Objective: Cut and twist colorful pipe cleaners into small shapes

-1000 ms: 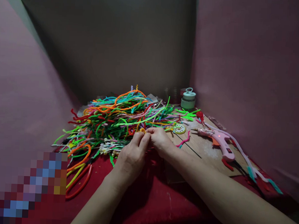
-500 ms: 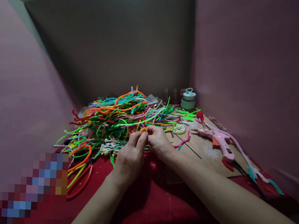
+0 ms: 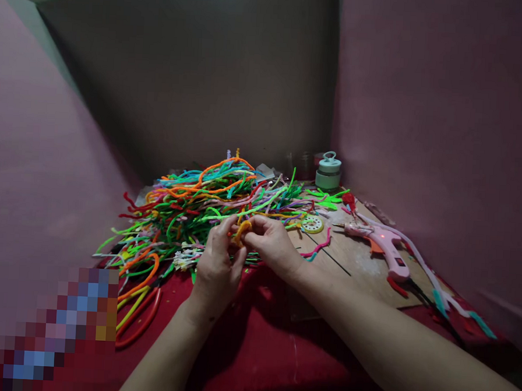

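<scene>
At your far left, a red-handled tool, probably pliers, lies on the red cloth that covers the tabletop. It is well apart from both hands. Behind it the heap of pipe cleaners spreads across the back of the tabletop, with a small bundle of white-tipped stamens at its near edge.

Your left hand is raised just in front of that heap with its back toward you. Its fingers are closed on the left side of a short orange pipe cleaner piece. The piece is held up off the cloth, between your two hands and right in front of the heap's near edge. It is bent into a small curl, and its long axis runs roughly up and down, with the top leaning a little to the right.

Your right hand meets it from the other side, and its fingers are pinched on the upper right part of the curl. Both hands touch the piece, so neither is nearer. The left hand holds the lower end and the right hand the upper.

Further right, a pale round perforated disc and a short pink pipe cleaner scrap lie on a wooden board. The pink glue gun rests on the board too, with its nozzle pointing left toward your hands. A pale green round container stands at the back corner.
</scene>
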Demonstrator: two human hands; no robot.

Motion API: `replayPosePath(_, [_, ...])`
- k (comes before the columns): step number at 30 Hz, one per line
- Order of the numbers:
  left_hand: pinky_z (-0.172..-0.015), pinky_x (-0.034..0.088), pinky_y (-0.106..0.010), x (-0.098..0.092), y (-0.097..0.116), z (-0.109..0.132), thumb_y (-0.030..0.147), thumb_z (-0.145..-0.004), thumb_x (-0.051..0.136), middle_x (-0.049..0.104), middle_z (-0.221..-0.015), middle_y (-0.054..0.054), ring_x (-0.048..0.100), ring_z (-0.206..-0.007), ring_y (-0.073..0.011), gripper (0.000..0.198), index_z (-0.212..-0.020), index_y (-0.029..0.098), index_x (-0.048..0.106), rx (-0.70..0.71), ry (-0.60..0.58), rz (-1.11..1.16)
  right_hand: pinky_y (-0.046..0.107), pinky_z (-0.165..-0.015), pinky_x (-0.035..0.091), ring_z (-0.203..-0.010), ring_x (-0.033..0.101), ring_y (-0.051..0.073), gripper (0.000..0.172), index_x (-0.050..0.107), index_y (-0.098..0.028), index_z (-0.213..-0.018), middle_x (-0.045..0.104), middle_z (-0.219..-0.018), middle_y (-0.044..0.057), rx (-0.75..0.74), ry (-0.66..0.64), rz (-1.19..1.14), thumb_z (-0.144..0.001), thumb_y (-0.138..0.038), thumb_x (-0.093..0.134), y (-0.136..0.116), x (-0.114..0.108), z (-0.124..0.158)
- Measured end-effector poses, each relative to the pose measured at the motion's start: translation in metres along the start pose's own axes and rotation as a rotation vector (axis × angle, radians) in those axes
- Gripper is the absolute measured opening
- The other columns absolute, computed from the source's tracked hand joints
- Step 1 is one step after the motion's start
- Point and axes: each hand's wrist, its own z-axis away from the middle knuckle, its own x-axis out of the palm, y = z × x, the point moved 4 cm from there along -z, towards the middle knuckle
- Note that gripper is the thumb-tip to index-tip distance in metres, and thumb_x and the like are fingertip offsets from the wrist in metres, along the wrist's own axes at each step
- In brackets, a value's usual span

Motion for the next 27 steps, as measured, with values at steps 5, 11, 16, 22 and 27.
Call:
replayPosePath(5, [-0.077, 0.05, -0.026, 0.003, -0.006, 0.002, 0.019, -0.08, 0.054, 0.059, -0.108, -0.006, 0.061, -0.088, -0.0153, 0.047, -0.124, 0.022, 0.039, 0.066, -0.066, -0.021, 0.021, -0.055, 0.039, -0.054, 0.047, 0.008, 0.006, 0.057, -0.014, -0.063, 0.055, -0.059, -0.004, 0.129, -0.012, -0.06, -0.058, -0.018, 0.055, 0.007, -0.006, -0.004])
replayPosePath(11, [-0.077, 0.048, -0.025, -0.002, -0.001, 0.001, 0.019, -0.083, 0.05, 0.06, -0.103, -0.005, 0.06, -0.087, -0.014, 0.036, -0.118, 0.022, 0.044, 0.099, -0.021, -0.011, 0.021, -0.053, 0.039, -0.052, 0.049, 0.008, 0.007, 0.058, -0.013, -0.062, 0.057, -0.056, -0.003, 0.189, -0.038, -0.092, -0.058, -0.019, 0.057, 0.009, -0.004, -0.003])
replayPosePath(16, [-0.075, 0.047, -0.023, 0.003, 0.001, 0.003, 0.015, -0.082, 0.049, 0.059, -0.095, -0.004, 0.058, -0.084, -0.0134, 0.034, -0.116, 0.02, 0.045, 0.146, -0.07, -0.054, 0.021, -0.053, 0.04, -0.051, 0.049, 0.008, 0.006, 0.055, -0.014, -0.063, 0.055, -0.056, -0.004, 0.142, -0.014, -0.072, -0.059, -0.018, 0.057, 0.012, -0.004, -0.004])
replayPosePath(22, [-0.074, 0.046, -0.023, -0.001, -0.001, 0.001, 0.013, -0.081, 0.05, 0.058, -0.093, -0.004, 0.057, -0.081, -0.0123, 0.034, -0.115, 0.02, 0.045, 0.114, -0.035, -0.04, 0.022, -0.052, 0.04, -0.05, 0.047, 0.008, 0.009, 0.054, -0.015, -0.065, 0.054, -0.058, -0.003, 0.096, -0.024, 0.074, -0.066, -0.023, 0.057, 0.008, -0.006, -0.003])
replayPosePath(27, [-0.073, 0.047, -0.024, -0.003, -0.006, -0.001, 0.013, -0.081, 0.051, 0.058, -0.092, -0.003, 0.057, -0.081, -0.0125, 0.033, -0.113, 0.02, 0.047, 0.104, -0.054, -0.014, 0.023, -0.051, 0.039, -0.051, 0.046, 0.009, 0.012, 0.053, -0.015, -0.066, 0.052, -0.059, -0.003, 0.075, -0.025, 0.063, -0.065, -0.026, 0.059, 0.006, -0.005, -0.002])
